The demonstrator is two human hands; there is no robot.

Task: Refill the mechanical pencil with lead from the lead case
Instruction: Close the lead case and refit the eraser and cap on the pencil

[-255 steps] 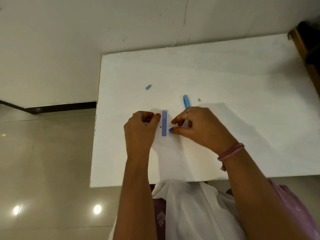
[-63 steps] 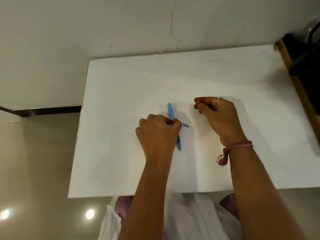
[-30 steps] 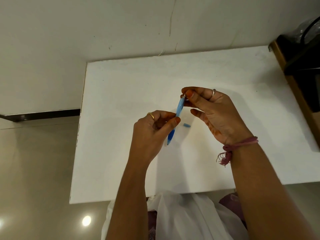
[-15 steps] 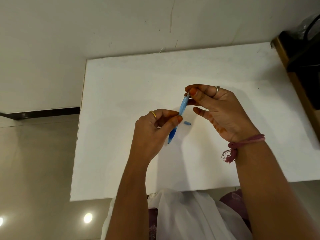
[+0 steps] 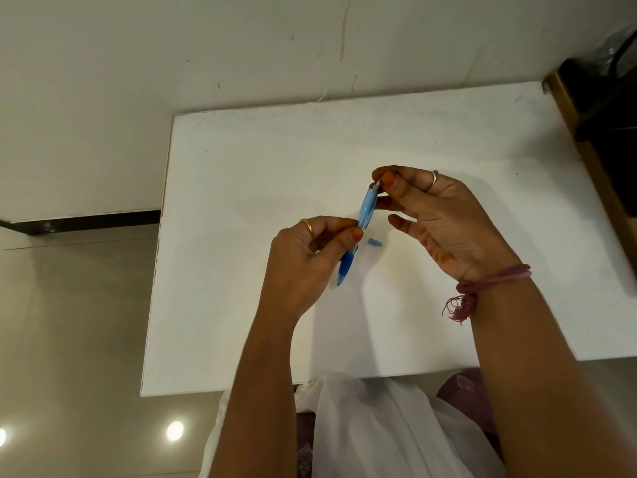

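Observation:
A blue mechanical pencil point(image 5: 364, 211) is held tilted above the white table point(image 5: 241, 167), tip pointing down toward me. My left hand point(image 5: 306, 257) grips its barrel between thumb and fingers. My right hand point(image 5: 444, 215) pinches a small white piece at the pencil's top end with thumb and forefinger; the other fingers are spread. A small blue cap point(image 5: 375, 242) lies on the table just right of the pencil. The lead case is not in sight.
A dark object on a wooden-edged surface point(image 5: 606, 108) stands at the table's right. The table's left edge drops to a shiny tiled floor point(image 5: 69, 322). White cloth on my lap point(image 5: 379, 426) lies below the near edge.
My left hand lifted the pencil off the table and tilted it upright. My right hand came to its top end and now pinches there. The cap stayed on the table.

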